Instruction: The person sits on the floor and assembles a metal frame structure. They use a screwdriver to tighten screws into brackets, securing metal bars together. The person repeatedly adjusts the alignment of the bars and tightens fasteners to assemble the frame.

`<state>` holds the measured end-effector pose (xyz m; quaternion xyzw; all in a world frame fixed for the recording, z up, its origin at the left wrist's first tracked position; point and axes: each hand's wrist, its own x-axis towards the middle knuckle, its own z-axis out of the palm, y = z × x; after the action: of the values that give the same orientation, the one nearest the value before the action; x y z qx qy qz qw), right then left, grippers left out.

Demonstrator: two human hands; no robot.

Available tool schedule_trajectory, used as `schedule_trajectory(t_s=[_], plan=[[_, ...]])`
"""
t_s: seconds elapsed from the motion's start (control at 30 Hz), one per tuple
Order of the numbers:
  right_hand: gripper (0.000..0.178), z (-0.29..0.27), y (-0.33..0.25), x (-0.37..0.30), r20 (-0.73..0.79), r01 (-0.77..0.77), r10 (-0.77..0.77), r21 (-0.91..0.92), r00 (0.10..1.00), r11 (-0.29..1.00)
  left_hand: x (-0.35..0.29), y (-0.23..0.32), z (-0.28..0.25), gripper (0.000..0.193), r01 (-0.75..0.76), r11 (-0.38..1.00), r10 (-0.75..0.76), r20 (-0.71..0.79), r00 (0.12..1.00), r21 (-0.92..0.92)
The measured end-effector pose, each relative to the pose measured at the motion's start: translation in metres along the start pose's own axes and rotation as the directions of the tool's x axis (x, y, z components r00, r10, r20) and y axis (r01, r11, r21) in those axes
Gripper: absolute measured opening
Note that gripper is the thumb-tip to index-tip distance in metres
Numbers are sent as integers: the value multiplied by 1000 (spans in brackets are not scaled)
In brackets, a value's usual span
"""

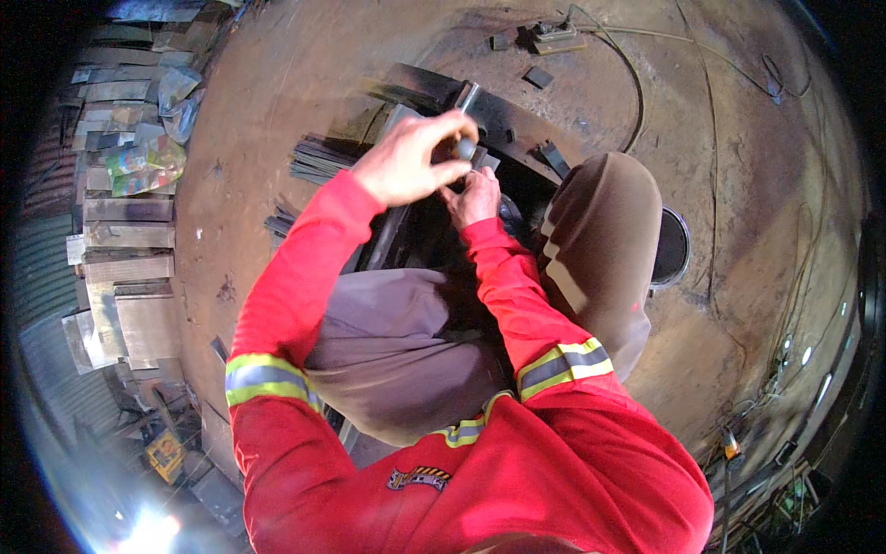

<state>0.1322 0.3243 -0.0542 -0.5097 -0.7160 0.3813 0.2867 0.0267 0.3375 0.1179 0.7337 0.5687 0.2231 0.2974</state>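
Note:
My left hand (411, 159), slightly blurred, curls its fingers round a bright metal rod (469, 96). The rod's dark rounded end (464, 149) shows between thumb and fingers. Just below and to the right, my right hand (478, 198) is closed, its fingertips at a small flat grey metal piece (486, 162). Part of its grip is hidden by the left hand. Both hands are over dark metalwork between my knees. A long dark steel bar (503, 107) runs behind them.
Thin metal strips (323, 159) lie in a bundle at the left. Small dark blocks (538, 78) and a power socket box (558, 37) with a cable rest farther off. A round black container (671, 247) stands beside my right knee. Stacked metal plates (129, 222) line the left side.

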Motion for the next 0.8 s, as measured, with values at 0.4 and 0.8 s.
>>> schedule_trajectory(t_s=[0.4,0.8], plan=[[26,19,8,-7,-214,338,-339,-43,916,940,-98,22,18,25,31,972,-14,-72,997,232],[25,8,1,5,-183,332,-325,3,928,943,-35,7,-4,23,214,977,-206,-237,949,7]])
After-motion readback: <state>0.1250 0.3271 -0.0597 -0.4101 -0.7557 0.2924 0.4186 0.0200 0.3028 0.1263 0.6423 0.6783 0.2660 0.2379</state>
